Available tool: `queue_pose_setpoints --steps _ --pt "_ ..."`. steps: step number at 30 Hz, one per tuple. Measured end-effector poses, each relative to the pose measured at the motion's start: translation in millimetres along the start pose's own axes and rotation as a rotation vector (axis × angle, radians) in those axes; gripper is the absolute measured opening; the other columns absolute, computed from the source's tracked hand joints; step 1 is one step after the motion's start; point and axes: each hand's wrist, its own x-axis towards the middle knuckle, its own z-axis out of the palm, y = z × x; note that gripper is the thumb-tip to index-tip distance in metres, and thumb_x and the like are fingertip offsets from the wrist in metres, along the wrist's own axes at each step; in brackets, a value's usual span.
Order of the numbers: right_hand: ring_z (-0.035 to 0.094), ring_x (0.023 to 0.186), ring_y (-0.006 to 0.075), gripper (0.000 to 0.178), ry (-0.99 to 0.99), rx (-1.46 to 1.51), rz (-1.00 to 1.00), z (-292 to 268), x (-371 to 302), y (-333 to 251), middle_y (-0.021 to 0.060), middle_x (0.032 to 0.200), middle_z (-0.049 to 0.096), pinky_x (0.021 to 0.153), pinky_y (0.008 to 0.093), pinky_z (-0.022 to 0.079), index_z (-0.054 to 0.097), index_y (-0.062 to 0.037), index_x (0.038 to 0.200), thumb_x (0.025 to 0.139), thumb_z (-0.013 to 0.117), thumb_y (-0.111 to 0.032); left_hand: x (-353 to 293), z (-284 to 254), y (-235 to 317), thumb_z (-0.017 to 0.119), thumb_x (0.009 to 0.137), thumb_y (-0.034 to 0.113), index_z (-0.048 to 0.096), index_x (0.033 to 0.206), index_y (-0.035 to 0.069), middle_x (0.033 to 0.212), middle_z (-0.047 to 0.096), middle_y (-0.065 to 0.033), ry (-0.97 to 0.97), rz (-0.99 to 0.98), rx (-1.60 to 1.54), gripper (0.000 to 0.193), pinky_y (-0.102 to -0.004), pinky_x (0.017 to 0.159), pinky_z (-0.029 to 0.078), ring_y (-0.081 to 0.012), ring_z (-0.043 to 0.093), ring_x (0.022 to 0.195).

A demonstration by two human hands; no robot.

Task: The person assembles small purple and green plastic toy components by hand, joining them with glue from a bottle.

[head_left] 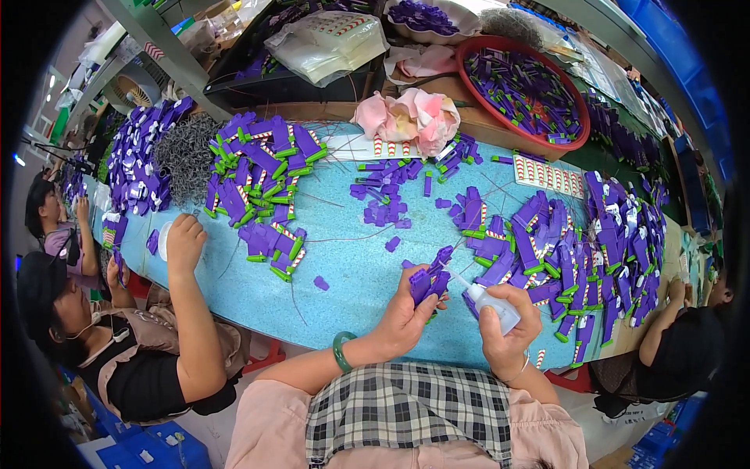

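In front of my chest, my left hand (400, 322) is closed round several purple plastic parts (424, 284). A green bangle (341, 352) circles that wrist. My right hand (512, 332) grips a small translucent squeeze bottle (500, 310), tilted so its thin nozzle points at the purple parts and comes close to them. Whether the tip touches them, I cannot tell. Just beyond my hands lie loose small purple pieces (384, 211). To the right spreads a heap of purple-and-green parts with red-and-white striped stickers (539, 234); a similar heap (262, 164) lies to the left.
A red basin (462, 66) of purple and green parts stands at the back right. Crumpled pink cloth (414, 117), a sticker sheet (547, 177) and tangled grey wire (187, 156) lie on the blue tabletop (344, 273). Co-workers sit at left (141, 344) and right (680, 344).
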Motion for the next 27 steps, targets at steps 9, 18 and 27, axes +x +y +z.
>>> queue_pose_setpoints --steps 9,18,27 --pt "0.054 0.058 0.0116 0.019 0.005 -0.001 0.0 -2.5 -0.7 -7.3 0.0075 0.074 0.061 0.052 0.0233 0.041 0.06 0.0003 0.088 0.07 0.06 -0.006 7.0 -11.5 12.9 0.043 0.093 0.007 0.027 0.126 0.005 0.101 0.051 -0.0077 -0.098 -0.091 -0.144 0.037 -0.0284 0.073 0.049 -0.0133 0.055 0.086" --pt "0.057 0.059 0.0142 0.018 -0.092 0.003 -0.015 1.7 3.9 -7.8 0.0093 0.074 0.062 0.053 0.0249 0.042 0.06 0.0001 0.086 0.069 0.062 -0.006 9.2 -20.3 17.3 0.043 0.094 0.014 0.029 0.126 0.005 0.093 0.054 -0.0059 -0.252 -0.192 -0.246 0.036 -0.0261 0.066 0.047 -0.0122 0.055 0.076" --pt "0.059 0.053 0.0162 0.02 -0.147 -0.027 -0.093 2.4 8.6 -8.3 0.0109 0.07 0.063 0.047 0.0253 0.043 0.06 -0.0002 0.089 0.071 0.065 -0.007 7.1 -19.0 22.6 0.042 0.093 0.011 0.028 0.126 0.004 0.091 0.053 -0.0058 -0.232 -0.224 -0.161 0.036 -0.0243 0.065 0.046 -0.0105 0.054 0.073"
